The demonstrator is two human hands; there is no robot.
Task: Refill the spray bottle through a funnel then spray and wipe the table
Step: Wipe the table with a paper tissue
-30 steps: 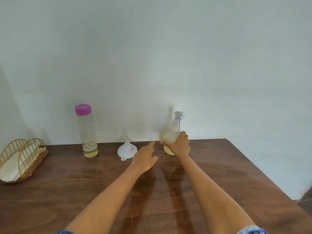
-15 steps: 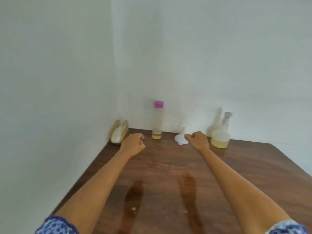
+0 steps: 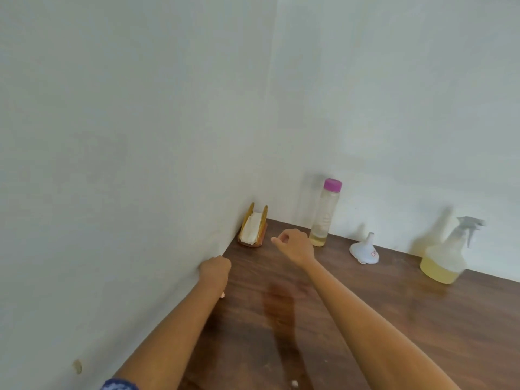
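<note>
Both hands reach over the brown table (image 3: pixel 365 319) toward its far left corner. The left hand (image 3: pixel 215 273) is curled into a loose fist by the wall, holding nothing. The right hand (image 3: pixel 294 244) has thumb and forefinger nearly pinched, seemingly on nothing, short of the napkin holder (image 3: pixel 252 229). The capped bottle (image 3: pixel 325 213), funnel (image 3: pixel 365 250) and blurred spray bottle (image 3: pixel 447 257) stand along the back wall, untouched.
</note>
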